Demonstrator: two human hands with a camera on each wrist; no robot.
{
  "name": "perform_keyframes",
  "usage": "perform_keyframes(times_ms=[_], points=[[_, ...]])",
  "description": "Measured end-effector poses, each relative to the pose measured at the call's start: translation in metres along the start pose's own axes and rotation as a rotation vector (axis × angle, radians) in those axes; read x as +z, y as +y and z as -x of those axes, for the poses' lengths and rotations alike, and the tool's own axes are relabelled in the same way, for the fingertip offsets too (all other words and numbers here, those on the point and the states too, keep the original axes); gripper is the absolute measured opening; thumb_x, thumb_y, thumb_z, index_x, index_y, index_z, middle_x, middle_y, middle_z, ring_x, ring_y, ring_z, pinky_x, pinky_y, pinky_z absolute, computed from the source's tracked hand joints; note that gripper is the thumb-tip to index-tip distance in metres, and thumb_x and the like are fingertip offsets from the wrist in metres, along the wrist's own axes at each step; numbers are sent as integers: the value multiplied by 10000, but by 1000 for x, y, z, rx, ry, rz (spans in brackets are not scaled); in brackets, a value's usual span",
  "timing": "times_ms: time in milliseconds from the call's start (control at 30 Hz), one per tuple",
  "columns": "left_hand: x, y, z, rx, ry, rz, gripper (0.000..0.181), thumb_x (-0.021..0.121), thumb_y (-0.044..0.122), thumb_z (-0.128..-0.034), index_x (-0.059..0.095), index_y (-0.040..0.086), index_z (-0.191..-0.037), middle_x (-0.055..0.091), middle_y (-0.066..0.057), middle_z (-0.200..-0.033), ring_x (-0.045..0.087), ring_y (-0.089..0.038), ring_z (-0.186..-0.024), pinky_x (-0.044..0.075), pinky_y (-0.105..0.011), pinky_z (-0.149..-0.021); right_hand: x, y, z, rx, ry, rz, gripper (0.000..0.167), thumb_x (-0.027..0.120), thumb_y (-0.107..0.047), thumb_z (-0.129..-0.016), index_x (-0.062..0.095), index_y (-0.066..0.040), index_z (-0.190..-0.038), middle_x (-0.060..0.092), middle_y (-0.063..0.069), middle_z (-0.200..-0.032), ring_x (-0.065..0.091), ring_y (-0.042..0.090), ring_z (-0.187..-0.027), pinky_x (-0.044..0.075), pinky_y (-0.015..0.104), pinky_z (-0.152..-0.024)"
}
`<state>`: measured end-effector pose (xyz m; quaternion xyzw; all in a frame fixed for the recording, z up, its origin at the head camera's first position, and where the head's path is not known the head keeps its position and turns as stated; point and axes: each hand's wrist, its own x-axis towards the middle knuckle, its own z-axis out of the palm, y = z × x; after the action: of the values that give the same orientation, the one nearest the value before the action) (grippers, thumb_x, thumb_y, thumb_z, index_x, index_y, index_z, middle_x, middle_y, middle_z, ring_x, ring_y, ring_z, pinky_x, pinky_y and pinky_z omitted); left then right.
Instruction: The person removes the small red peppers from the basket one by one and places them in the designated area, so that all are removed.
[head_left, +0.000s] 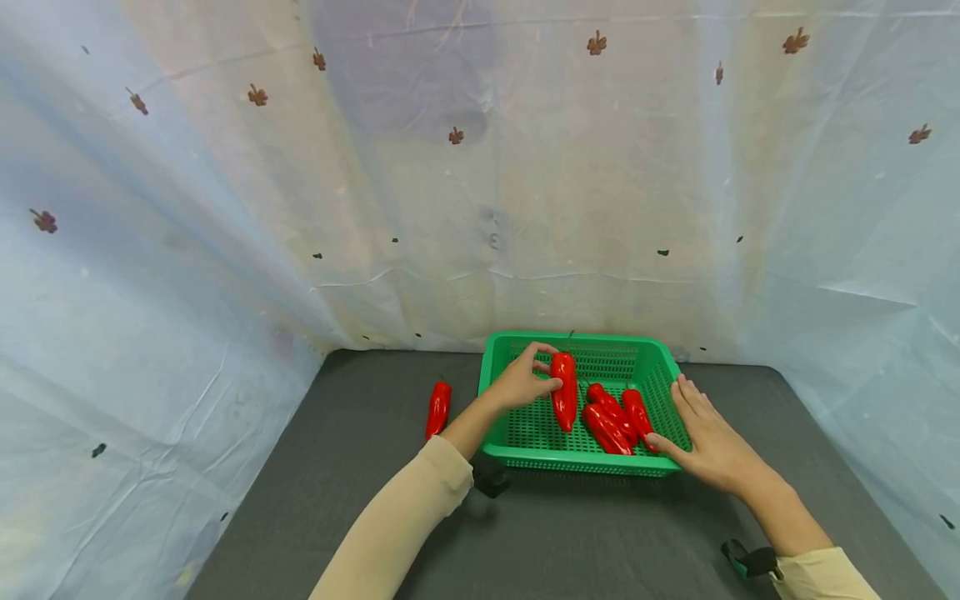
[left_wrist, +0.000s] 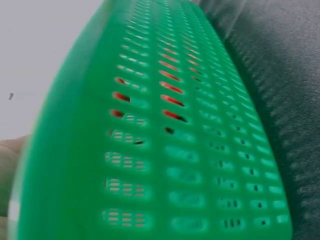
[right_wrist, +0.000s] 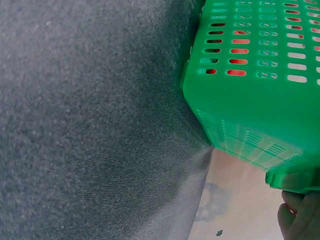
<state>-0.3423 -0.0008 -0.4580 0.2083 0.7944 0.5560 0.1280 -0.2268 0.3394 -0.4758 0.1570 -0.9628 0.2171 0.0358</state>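
My left hand (head_left: 521,383) pinches a red chili pepper (head_left: 564,392) between thumb and fingers, over the left half of the green plastic basket (head_left: 577,460). The pepper's stem points away from me. At the basket's right rim, my right hand (head_left: 712,446) lies with fingers extended against the edge and the thumb toward the inside. Three more red peppers (head_left: 606,429) lie in the right half of the basket. In the left wrist view the basket wall (left_wrist: 155,150) hides most of the left hand. The right wrist view catches fingertips (right_wrist: 295,210) at the rim.
Another red pepper (head_left: 438,408) lies on the dark grey tabletop (head_left: 360,467), left of the basket and partly behind the left forearm. Pale plastic sheeting (head_left: 555,208) with leaf prints hangs behind and beside the table.
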Motion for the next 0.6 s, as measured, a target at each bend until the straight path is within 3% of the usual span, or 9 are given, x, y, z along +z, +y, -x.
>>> perform_keyframes(times_ms=[233,367,600], points=[[-18,8,11,46,13,11,567,746,144,-1039,462,151,-1530,627,-181,-1347,758,-277,-1047,643,-457,-872,0,0,-1,0,-1,4,1056,632,-578,-1044,103,73,-1685,26,283,-1771,45,504,-1628,54,600,-1316],[-30,13,21,66,17,24,575,732,170,-1052,446,171,-1551,595,-179,-1391,735,-300,-1110,627,-488,-919,0,-2,0,2,-2,-2,1060,637,-579,-1041,108,78,-1683,30,287,-1769,49,511,-1625,61,616,-1311],[-49,18,39,84,69,-31,573,717,187,-1064,441,217,-1564,607,-154,-1409,699,-314,-1175,591,-558,-973,-1,-1,0,1,-1,-3,1060,635,-579,-1041,106,79,-1683,28,287,-1770,38,508,-1628,60,622,-1309]])
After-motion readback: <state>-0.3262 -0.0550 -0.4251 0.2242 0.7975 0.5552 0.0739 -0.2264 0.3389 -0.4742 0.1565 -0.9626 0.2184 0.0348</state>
